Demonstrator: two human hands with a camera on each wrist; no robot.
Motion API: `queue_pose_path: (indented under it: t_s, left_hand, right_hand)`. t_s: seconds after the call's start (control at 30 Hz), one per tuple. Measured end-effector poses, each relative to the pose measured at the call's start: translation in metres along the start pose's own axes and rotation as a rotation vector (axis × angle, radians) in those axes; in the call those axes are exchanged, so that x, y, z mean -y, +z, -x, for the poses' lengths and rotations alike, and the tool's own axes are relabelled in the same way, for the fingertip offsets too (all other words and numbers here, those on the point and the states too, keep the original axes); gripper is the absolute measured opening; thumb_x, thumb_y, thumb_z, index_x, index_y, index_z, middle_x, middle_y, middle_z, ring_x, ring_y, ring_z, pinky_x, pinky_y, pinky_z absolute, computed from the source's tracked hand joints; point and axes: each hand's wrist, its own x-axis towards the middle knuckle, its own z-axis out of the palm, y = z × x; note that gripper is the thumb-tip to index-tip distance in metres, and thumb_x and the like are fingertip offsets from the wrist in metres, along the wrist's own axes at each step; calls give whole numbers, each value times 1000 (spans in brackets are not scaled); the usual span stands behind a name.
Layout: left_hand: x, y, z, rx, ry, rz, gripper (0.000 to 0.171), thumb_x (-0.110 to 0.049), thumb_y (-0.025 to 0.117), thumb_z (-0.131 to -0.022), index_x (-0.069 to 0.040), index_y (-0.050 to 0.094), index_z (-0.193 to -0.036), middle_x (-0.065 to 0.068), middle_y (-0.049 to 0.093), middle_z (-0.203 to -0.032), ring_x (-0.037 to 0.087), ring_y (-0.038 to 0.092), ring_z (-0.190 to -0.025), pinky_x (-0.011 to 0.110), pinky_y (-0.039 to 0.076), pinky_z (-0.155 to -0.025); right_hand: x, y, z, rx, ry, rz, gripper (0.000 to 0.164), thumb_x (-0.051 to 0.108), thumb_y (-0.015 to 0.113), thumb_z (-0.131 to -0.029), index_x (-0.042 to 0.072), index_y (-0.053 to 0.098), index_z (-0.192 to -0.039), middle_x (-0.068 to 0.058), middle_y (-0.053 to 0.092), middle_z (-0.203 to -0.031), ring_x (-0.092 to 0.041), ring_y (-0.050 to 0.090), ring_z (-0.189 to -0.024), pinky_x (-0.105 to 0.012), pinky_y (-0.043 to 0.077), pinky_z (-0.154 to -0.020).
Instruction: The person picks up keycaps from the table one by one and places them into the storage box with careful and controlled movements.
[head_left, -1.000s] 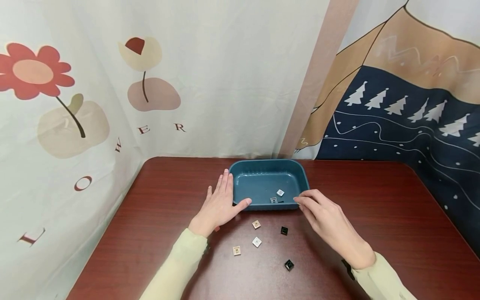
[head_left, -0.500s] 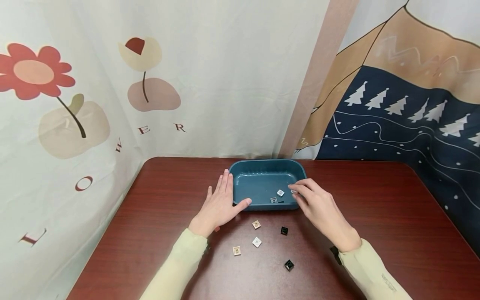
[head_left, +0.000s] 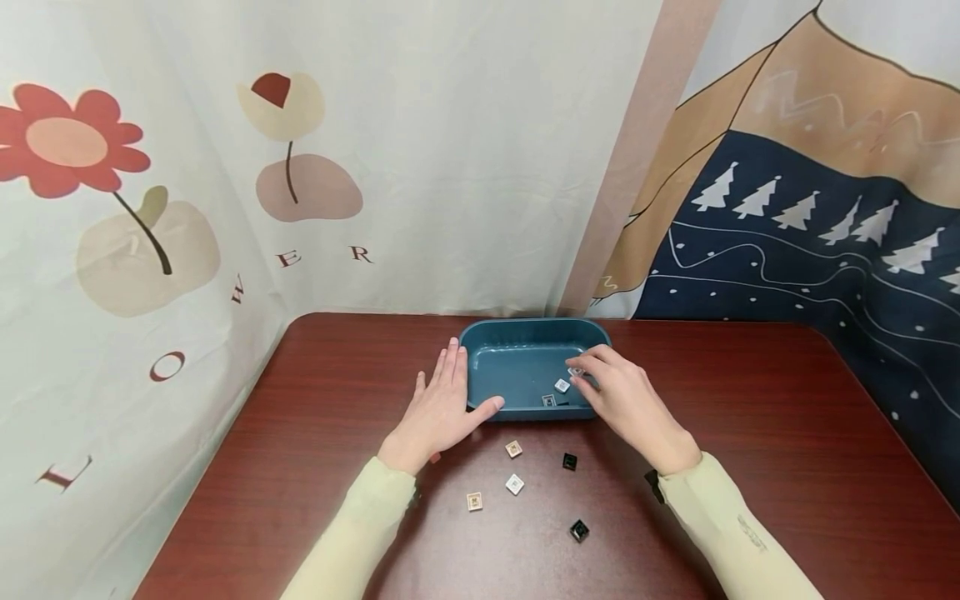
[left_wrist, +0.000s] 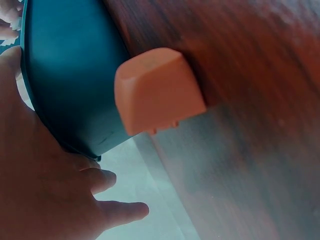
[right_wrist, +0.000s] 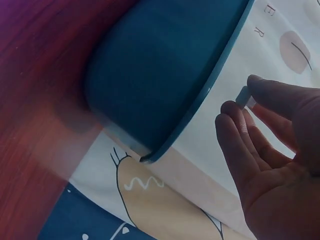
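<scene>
A dark blue rectangular bin [head_left: 536, 414] stands near the table's back edge. Against its left end lies my left hand [head_left: 442, 412], fingers straight along the side and thumb over the front rim. My right hand [head_left: 630, 404] is over the bin's right part, pinching a small white keycap [right_wrist: 243, 96] between thumb and fingertips. Inside, below those fingers, lie a white keycap [head_left: 562, 386] and a grey-white keycap [head_left: 549, 401], with a dark piece beside them. By my left wrist sits an orange keycap [left_wrist: 157, 92], mostly hidden by the hand in the head view.
Several keycaps lie on the brown table [head_left: 337, 433] before the bin: a beige keycap [head_left: 513, 449], another beige keycap [head_left: 475, 502], a white keycap [head_left: 514, 484], a black keycap [head_left: 570, 461] and another black keycap [head_left: 579, 531]. A printed curtain [head_left: 450, 167] hangs behind.
My right hand has moved left and inward from the bin's front right corner to over its interior, carrying the white keycap. My left hand has stayed at the bin's left end.
</scene>
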Motion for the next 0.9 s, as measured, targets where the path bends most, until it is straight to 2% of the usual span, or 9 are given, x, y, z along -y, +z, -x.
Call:
queue_pose_path:
  t_s: [0.27,0.5,0.73,0.9]
  left_hand:
    - [0,0,-1,2,0,1,112,-81,41,-94,0,7,-165,11,-7,-173,33,6,-159,66,15,-121]
    - [0,0,-1,3,-2,-5,112,-80,41,-95,0,7,-165,12,-6,-173,33,7,-159,66,16,-121]
    - [0,0,-1,-2,-1,-10,112,-81,40,-95,0,8,-165,12,-4,-173,33,7,-159,67,17,-120]
    - [0,0,-1,2,-4,-8,112,-81,41,-95,0,7,-165,11,-6,-173,33,6,-159,66,16,-121]
  right_hand:
    - [-4,5,-8,88,31,19,22,3,82,-88,0,78,-110,-11,69,-100,-19,66,-81,-32,58,-67]
    - [-6,5,-18,185,89,20,20,5,79,-91,-1,78,-110,-11,69,-97,-20,65,-82,-35,58,-70]
    - [-8,6,-23,296,162,3,19,5,78,-92,-1,78,-110,-11,72,-98,-21,64,-86,-39,59,-77]
    - [-10,9,-25,345,200,-3,19,7,77,-92,0,78,-109,-13,73,-101,-23,64,-89,-41,59,-81]
